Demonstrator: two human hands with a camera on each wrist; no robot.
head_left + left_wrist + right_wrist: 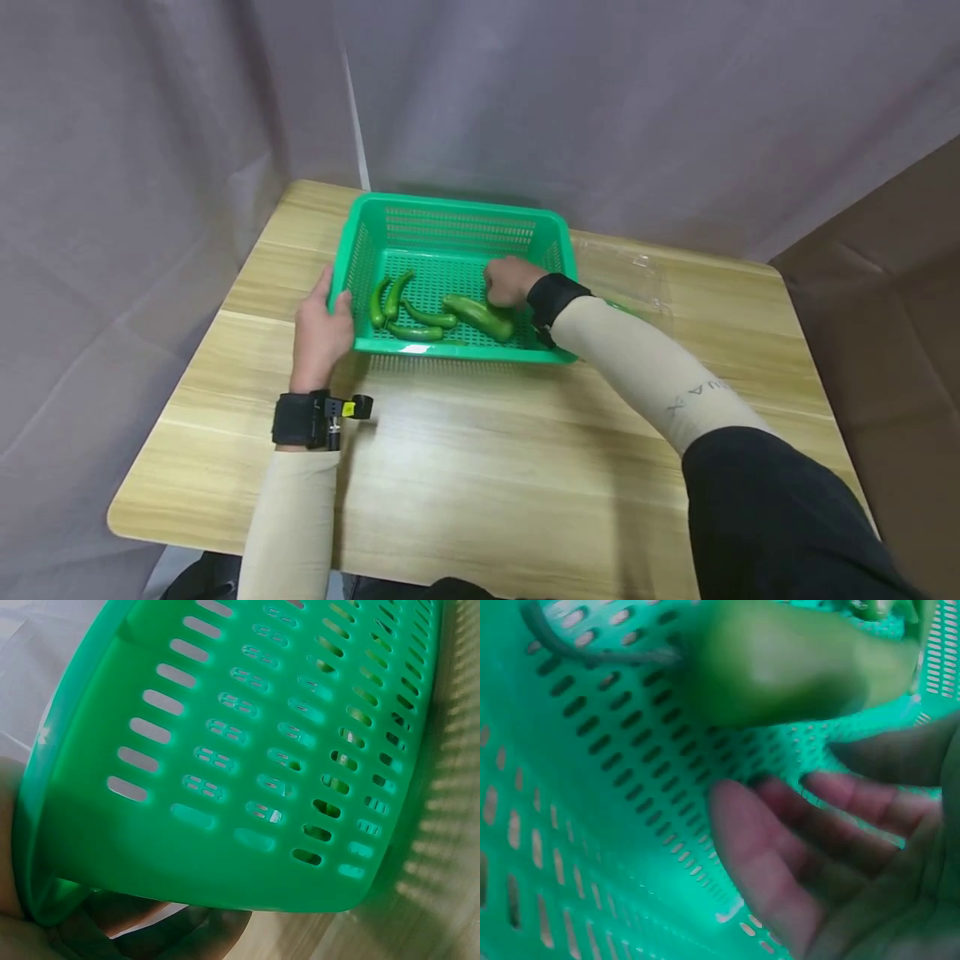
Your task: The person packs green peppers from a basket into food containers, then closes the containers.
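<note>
Basket (457, 218) wall hides right hand (510, 282) fingertips.

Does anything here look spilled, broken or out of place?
Nothing stands out. The green basket sits flat on the wooden table, the green peppers all lie inside it, the left hand grips its rim, and the right hand is inside.

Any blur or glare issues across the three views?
Head view: sharp, with a bright glare patch on the table near the basket. Left wrist view: basket wall sharp, bottom corner blurred. Right wrist view: soft throughout, with the pepper and fingers out of focus.
</note>
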